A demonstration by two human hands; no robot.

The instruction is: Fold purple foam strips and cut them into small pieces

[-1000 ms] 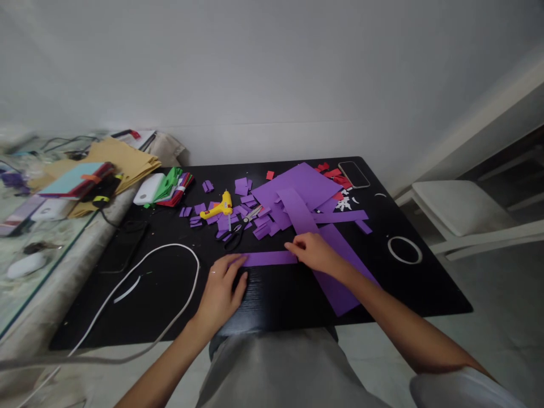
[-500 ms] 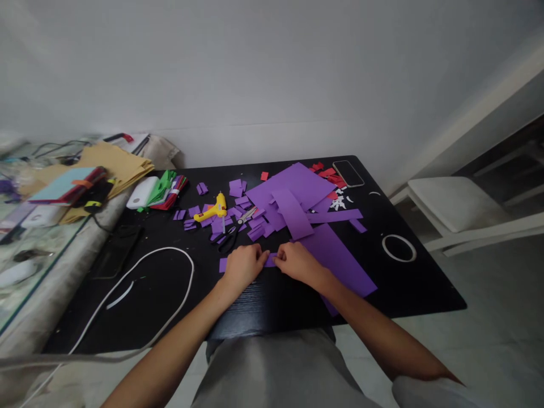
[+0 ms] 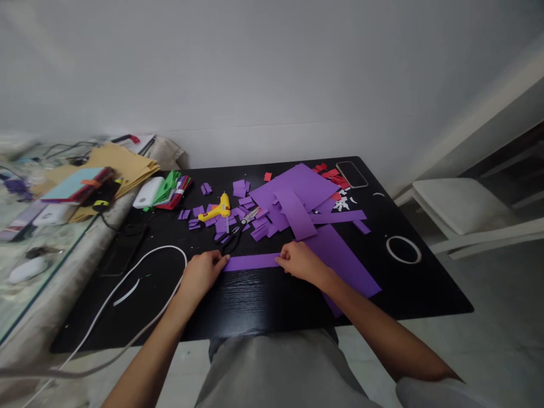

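A narrow purple strip (image 3: 251,262), paper or foam sheet, stretches between my hands near the front of the black table. My left hand (image 3: 203,273) pinches its left end, thumb towards the strip. At the right end, my right hand (image 3: 300,260) grips it with thumb and fingers closed together. Just behind the strip lie black-handled scissors (image 3: 233,242), blades pointing to the upper right. Beyond them a yellow glue gun (image 3: 216,209) rests among small purple pieces (image 3: 260,229). Larger purple sheets (image 3: 346,266) lie beside and behind my right hand, with a wide strip (image 3: 296,215) across them.
A white cable (image 3: 186,263) loops over the table's left side, near my left forearm. A white ring (image 3: 403,250) lies on the right, and a phone (image 3: 351,174) at the back right. Green and red bundles (image 3: 170,190) sit back left. A white chair (image 3: 450,204) stands to the right.
My left hand has slid left along the purple strip to its left end, uncovering its middle. My right hand stays near the right end. The view has shifted slightly.
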